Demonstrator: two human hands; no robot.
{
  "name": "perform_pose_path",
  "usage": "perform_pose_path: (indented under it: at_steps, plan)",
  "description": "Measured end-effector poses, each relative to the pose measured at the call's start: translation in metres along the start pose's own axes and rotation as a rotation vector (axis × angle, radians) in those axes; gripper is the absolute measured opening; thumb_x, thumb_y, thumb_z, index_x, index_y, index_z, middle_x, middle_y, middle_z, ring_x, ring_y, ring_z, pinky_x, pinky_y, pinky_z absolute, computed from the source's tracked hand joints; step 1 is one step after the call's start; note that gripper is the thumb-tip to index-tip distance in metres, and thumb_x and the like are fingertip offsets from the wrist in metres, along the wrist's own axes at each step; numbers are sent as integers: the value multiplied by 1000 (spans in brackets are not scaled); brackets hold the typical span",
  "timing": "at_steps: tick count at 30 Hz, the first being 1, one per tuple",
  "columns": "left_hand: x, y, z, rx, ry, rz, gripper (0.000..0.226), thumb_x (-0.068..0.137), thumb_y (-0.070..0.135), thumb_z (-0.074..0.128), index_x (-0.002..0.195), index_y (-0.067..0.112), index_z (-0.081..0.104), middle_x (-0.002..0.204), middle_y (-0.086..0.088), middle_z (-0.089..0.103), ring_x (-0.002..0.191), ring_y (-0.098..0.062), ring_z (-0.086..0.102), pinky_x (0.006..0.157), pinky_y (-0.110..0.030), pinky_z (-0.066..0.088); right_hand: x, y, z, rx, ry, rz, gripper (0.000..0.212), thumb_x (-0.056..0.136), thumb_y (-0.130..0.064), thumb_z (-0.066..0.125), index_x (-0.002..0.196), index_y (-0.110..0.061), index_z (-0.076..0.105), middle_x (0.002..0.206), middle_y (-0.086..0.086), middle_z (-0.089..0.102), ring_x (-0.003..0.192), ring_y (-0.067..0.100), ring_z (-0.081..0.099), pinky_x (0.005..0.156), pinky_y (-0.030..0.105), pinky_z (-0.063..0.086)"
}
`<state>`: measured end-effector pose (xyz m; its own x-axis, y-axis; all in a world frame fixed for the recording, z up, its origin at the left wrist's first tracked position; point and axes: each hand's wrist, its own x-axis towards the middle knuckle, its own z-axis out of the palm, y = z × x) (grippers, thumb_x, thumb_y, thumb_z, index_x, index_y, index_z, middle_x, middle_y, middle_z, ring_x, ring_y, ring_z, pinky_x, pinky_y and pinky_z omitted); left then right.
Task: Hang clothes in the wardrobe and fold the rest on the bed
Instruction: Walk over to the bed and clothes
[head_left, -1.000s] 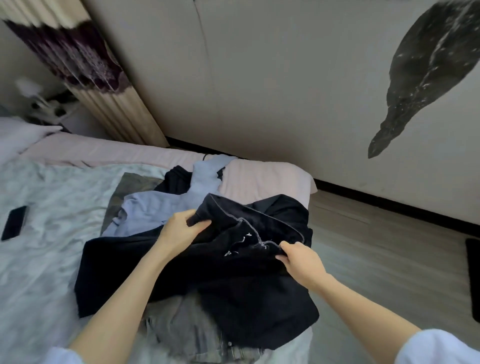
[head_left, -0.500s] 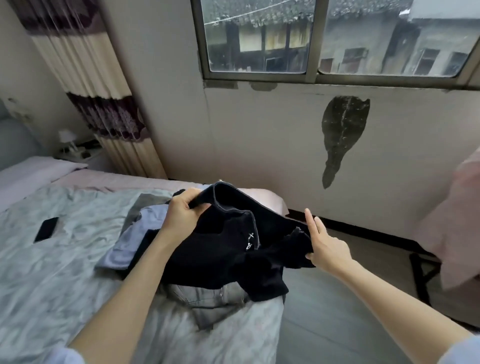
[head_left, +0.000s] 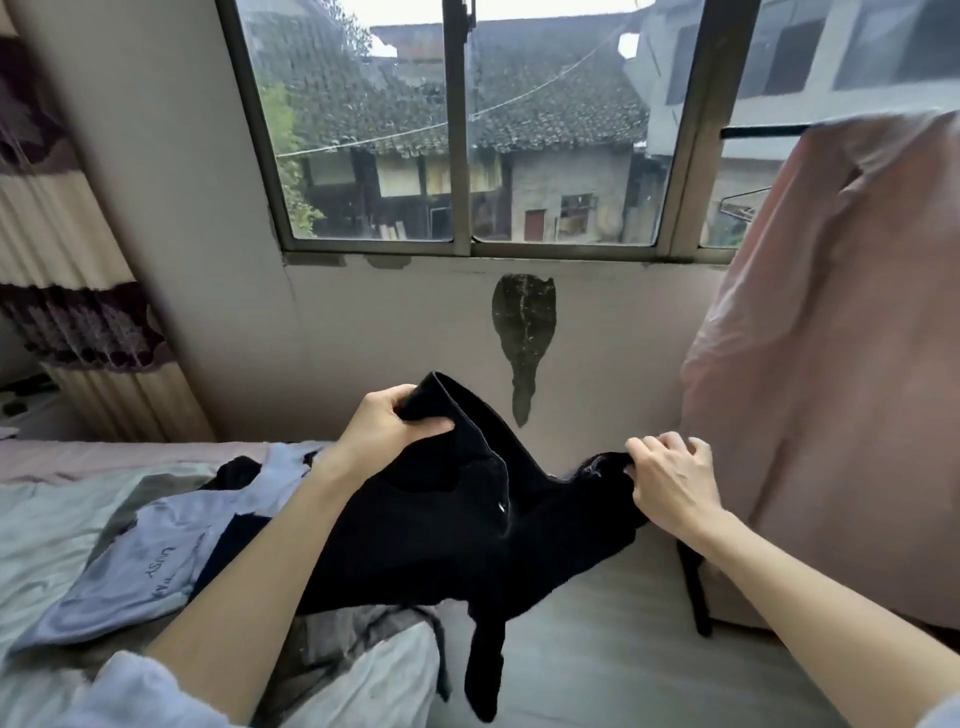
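Black garment (head_left: 447, 530) held up over the bed (head_left: 62, 540).
Left hand (head_left: 387, 431) grips its edge at 12 o'clock; right hand (head_left: 670, 480) pinches it at 3 o'clock.

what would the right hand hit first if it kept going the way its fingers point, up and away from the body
Probably the wall under the window. The right hand, gripping the black garment, has nothing visible ahead of its fingers before it. The pink cloth hangs just to its right; depth is unclear.

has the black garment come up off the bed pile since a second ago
Yes. The black garment now hangs lifted between the left hand and right hand, risen off the pale blue shirt and the bed.
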<state>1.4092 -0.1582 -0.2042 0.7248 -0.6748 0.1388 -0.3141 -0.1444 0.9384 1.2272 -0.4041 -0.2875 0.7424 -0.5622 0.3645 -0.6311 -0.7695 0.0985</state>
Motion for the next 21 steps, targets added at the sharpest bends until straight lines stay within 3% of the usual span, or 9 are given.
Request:
perform_pose_path:
  at_steps: [2, 5, 7, 10, 13, 15, 18, 19, 21]
  plan:
    - [4, 22, 32, -66, -15, 40, 11, 81, 9, 70, 90, 16, 68, 83, 3, 71, 74, -7, 66, 71, -19, 53, -7, 38, -13, -28, 109, 71, 28, 47, -3, 79, 68, -16, 64, 72, 3, 59, 75, 29, 57, 68, 41, 43]
    - [8, 50, 72, -162, -24, 90, 10, 84, 9, 67, 87, 18, 69, 81, 4, 71, 76, -10, 67, 71, -23, 52, -16, 90, -37, -43, 193, 153, 29, 43, -1, 83, 63, -16, 71, 67, 8, 55, 64, 30, 54, 58, 35, 42]
    - [10, 68, 92, -234, -49, 112, 12, 84, 7, 66, 87, 18, 69, 81, 2, 72, 77, -13, 68, 71, -25, 54, -23, 119, -63, 2, 196, 197, 19, 58, -5, 82, 74, -14, 74, 62, 9, 62, 62, 30, 60, 57, 34, 49]
    - [13, 92, 113, -210, -105, 155, 19, 84, 2, 65, 90, 20, 68, 78, 7, 72, 74, -6, 68, 64, -15, 52, -31, 150, -92, 47, 165, 339, 20, 94, -24, 49, 106, -20, 65, 84, 9, 69, 84, 29, 64, 69, 30, 47]
    - [13, 109, 126, -148, -189, 226, 25, 83, -3, 64, 95, 17, 69, 86, 2, 72, 79, -8, 68, 67, -14, 51, -33, 181, -108, 218, 100, 459, 27, 92, -16, 43, 111, -22, 60, 100, 10, 68, 96, 33, 60, 77, 32, 43]
    - [11, 117, 135, -135, -236, 267, 25, 82, -5, 64, 99, 13, 69, 91, -5, 72, 82, -11, 68, 69, -14, 51, -36, 194, -119, 513, 118, 556, 27, 88, -12, 44, 104, -16, 65, 100, 11, 67, 99, 33, 57, 82, 33, 43]
    - [6, 126, 150, -129, -326, 337, 24, 82, -8, 63, 101, 6, 68, 90, -4, 71, 80, -8, 68, 69, -14, 51, -39, 198, -131, 762, 134, 647, 36, 93, -28, 48, 62, -10, 52, 66, 7, 53, 76, 26, 52, 67, 32, 38]
    - [5, 127, 156, -105, -360, 364, 24, 81, -8, 63, 98, 8, 69, 87, -1, 71, 80, -7, 67, 70, -13, 50, -39, 197, -132, 796, 162, 678, 42, 93, -32, 51, 58, -9, 47, 62, 7, 49, 72, 26, 51, 64, 33, 38]
    - [4, 127, 165, 1, -429, 422, 27, 80, -8, 65, 90, 17, 70, 81, 8, 70, 80, -3, 65, 73, -13, 48, -39, 197, -127, 892, 229, 750, 24, 88, -24, 60, 69, -10, 62, 76, 7, 61, 82, 25, 59, 72, 32, 46]
